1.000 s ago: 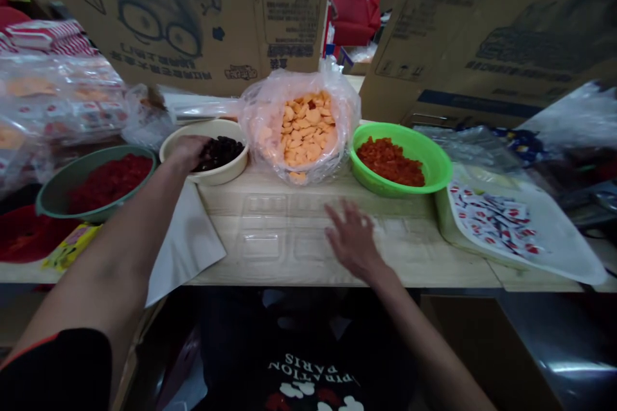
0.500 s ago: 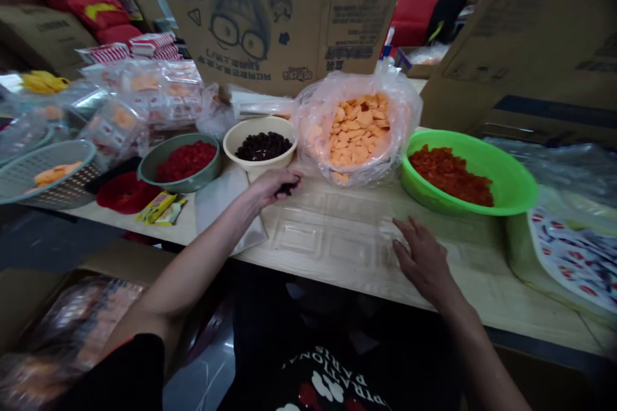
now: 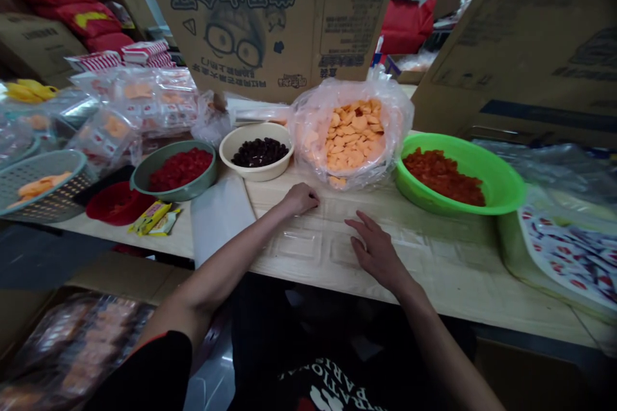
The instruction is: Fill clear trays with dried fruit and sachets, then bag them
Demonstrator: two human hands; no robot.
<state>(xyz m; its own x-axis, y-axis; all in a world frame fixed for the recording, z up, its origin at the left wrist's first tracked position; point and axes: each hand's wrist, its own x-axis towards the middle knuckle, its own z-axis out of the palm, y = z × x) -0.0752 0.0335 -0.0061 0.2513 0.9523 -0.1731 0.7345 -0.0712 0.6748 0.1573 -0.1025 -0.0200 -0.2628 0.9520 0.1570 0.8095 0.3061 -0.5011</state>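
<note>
My left hand [image 3: 301,199] is closed over the far edge of the clear plastic compartment trays [image 3: 299,244] on the table. Dark dried fruit showed in its fingers a moment ago; the fingers now hide most of what is in them. Just right of it, my right hand [image 3: 376,247] hovers low over the trays with fingers spread, holding nothing. Behind my left hand stands a cream bowl [image 3: 263,171] of dark dried fruit [image 3: 260,152]. An open plastic bag [image 3: 308,135] of orange round chips [image 3: 354,135] sits beyond both hands.
A bright green basin [image 3: 511,196] holds orange-red dried pieces at right, near a tub of small printed sachets [image 3: 569,244]. On the left are a grey-green bowl [image 3: 187,189] of red pieces, a red bowl [image 3: 103,205], yellow packets [image 3: 149,218] and a basket [image 3: 62,196]. Cardboard boxes [image 3: 308,26] rise behind.
My left hand has moved right and nearer, from beside the cream bowl to the trays. My right hand has shifted left, closer to it. The view has turned slightly.
</note>
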